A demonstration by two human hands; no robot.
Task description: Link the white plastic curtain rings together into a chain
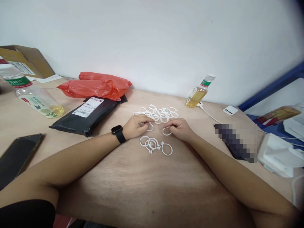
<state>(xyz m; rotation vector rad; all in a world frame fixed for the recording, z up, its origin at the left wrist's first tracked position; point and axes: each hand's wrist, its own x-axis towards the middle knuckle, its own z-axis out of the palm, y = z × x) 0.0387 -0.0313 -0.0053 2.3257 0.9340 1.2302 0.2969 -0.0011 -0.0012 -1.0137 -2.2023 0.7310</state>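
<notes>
White plastic rings [164, 119] lie in a loose pile on the wooden table [133, 177]. My left hand [139, 125], with a black watch on the wrist, is at the pile's near left, its fingers closed on a white ring [150, 127]. At the near right, my right hand [178, 127] pinches another white ring [167, 131]. Closer to me, several rings overlap in a small group [150, 144], and a single ring [167, 149] lies just right of them.
Left stand a bottle [35, 98], a black parcel [80, 118], a red bag [95, 86], a phone [21, 155] and a cardboard box [35, 61]. Right are a bottle [198, 93], a white charging hub [230, 110], a cable, a dark item [230, 142] and a white case [275, 153].
</notes>
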